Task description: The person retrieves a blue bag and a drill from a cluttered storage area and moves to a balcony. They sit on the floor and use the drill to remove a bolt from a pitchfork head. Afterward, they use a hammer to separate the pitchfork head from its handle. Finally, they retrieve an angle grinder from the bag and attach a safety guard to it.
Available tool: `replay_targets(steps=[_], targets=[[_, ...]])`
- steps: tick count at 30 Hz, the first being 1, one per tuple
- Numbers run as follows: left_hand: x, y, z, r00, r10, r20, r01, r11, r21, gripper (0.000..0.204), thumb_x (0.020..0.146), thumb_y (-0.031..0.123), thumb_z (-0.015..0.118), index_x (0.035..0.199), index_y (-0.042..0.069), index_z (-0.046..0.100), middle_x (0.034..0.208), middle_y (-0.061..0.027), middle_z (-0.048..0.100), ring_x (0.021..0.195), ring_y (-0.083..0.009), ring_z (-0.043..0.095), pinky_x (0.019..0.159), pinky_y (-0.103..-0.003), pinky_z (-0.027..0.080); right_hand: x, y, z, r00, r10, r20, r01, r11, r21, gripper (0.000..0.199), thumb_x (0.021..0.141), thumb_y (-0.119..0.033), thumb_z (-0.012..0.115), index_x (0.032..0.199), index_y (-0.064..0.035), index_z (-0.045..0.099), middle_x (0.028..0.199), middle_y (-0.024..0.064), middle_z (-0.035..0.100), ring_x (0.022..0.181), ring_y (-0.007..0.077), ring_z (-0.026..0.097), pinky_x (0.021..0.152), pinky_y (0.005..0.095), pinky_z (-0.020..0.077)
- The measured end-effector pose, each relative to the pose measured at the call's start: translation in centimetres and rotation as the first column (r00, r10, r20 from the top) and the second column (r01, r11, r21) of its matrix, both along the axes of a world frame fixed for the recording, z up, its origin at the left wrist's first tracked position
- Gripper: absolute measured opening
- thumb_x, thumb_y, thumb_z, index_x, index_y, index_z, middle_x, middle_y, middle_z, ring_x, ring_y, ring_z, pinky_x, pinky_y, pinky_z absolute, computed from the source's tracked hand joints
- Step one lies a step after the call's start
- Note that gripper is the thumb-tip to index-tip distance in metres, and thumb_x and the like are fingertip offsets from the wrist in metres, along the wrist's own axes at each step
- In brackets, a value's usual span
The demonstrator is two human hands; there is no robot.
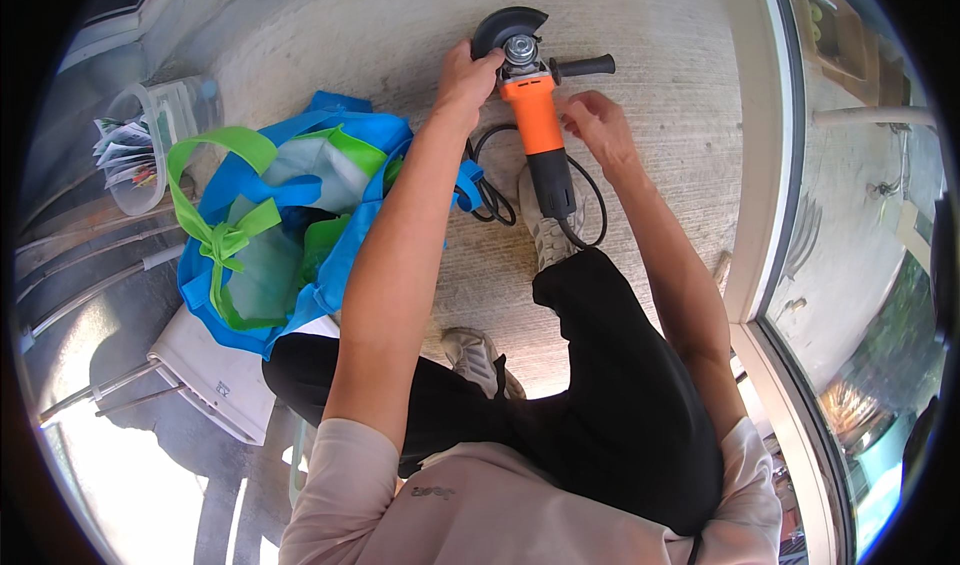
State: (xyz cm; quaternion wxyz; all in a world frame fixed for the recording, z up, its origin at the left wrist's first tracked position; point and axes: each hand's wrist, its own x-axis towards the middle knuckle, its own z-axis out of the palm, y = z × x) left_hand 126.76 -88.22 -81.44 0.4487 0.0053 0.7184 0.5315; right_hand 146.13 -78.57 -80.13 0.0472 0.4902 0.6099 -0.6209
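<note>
An orange and black angle grinder (531,120) lies in front of me, its head pointing away and its metal spindle facing up. No disc shows on the spindle. My left hand (468,83) is closed on the edge of the black wheel guard (497,31). A black side handle (588,66) sticks out to the right of the head. My right hand (603,130) is just right of the orange body, fingers loosely bent and apart, with nothing visible in them. From the rear of the grinder a black power cord (604,215) loops around toward the left.
A blue and green cloth bag (335,227) stands open at my left, beside a clear plastic bin (150,155) with papers. A white box (215,375) is nearer me. My shoe (548,237) is close under the grinder's rear. A door frame (762,145) borders the concrete floor (660,35) on the right.
</note>
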Motion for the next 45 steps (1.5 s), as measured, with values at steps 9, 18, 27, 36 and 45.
replay_targets(steps=[9, 18, 27, 36, 45], targets=[[-0.3, -0.6, 0.7, 0.982, 0.031, 0.184, -0.047, 0.996, 0.082, 0.027, 0.093, 0.013, 0.063, 0.118, 0.003, 0.057, 0.108, -0.0082, 0.063, 0.091, -0.0176, 0.061, 0.077, -0.034, 0.054, -1.1, -3.8, -0.9, 0.96, -0.209, -0.186, 0.084, 0.849, -0.522, 0.061, 0.079, -0.031, 0.073, 0.128, -0.0033, 0.049, 0.108, 0.0088, 0.061, 0.093, 0.0176, 0.061, 0.08, 0.0318, 0.0517], [-1.1, -3.8, 5.7, 0.898, -0.105, 0.428, -0.253, 0.671, 0.696, 0.033, 0.094, 0.016, 0.053, 0.125, 0.004, 0.055, 0.119, -0.0075, 0.062, 0.111, -0.0204, 0.057, 0.101, -0.039, 0.043, -1.9, -3.5, 5.9, 0.934, 0.108, -0.341, 0.002, 0.951, 0.308, 0.069, 0.07, -0.016, 0.08, 0.125, -0.0012, 0.041, 0.105, 0.0094, 0.06, 0.093, 0.0156, 0.06, 0.081, 0.0307, 0.0508], [-0.3, -4.5, 10.9, 0.976, -0.1, 0.195, -0.066, 0.715, 0.696, 0.059, 0.095, 0.034, 0.043, 0.143, 0.0, 0.042, 0.116, -0.0083, 0.057, 0.1, -0.0165, 0.057, 0.092, -0.028, 0.046, -1.6, -5.4, 7.7, 0.955, 0.185, -0.233, 0.042, 0.69, 0.722, 0.078, 0.061, -0.027, 0.089, 0.125, -0.007, 0.049, 0.108, 0.0135, 0.063, 0.091, 0.0336, 0.067, 0.077, 0.0386, 0.0535], [0.7, -7.1, 14.4, 0.859, -0.072, 0.507, -0.319, 0.699, 0.64, 0.069, 0.091, 0.038, 0.053, 0.149, 0.005, 0.035, 0.133, -0.0195, 0.055, 0.121, -0.0278, 0.055, 0.106, -0.039, 0.04, -0.6, -5.4, 6.5, 0.939, 0.202, -0.279, 0.088, 0.643, 0.761, 0.075, 0.062, -0.026, 0.088, 0.124, -0.0067, 0.051, 0.108, 0.0116, 0.061, 0.091, 0.0326, 0.067, 0.077, 0.0378, 0.0533], [1.6, -6.3, 15.0, 0.978, 0.027, 0.209, -0.112, 0.905, 0.41, 0.055, 0.08, 0.029, 0.06, 0.132, 0.013, 0.051, 0.107, -0.008, 0.056, 0.1, -0.0214, 0.057, 0.091, -0.038, 0.044, 0.0, -6.1, 6.6, 0.94, 0.165, -0.3, 0.082, 0.741, 0.666, 0.076, 0.06, -0.021, 0.087, 0.125, -0.0058, 0.051, 0.108, 0.0141, 0.061, 0.094, 0.0344, 0.065, 0.078, 0.0391, 0.0528]])
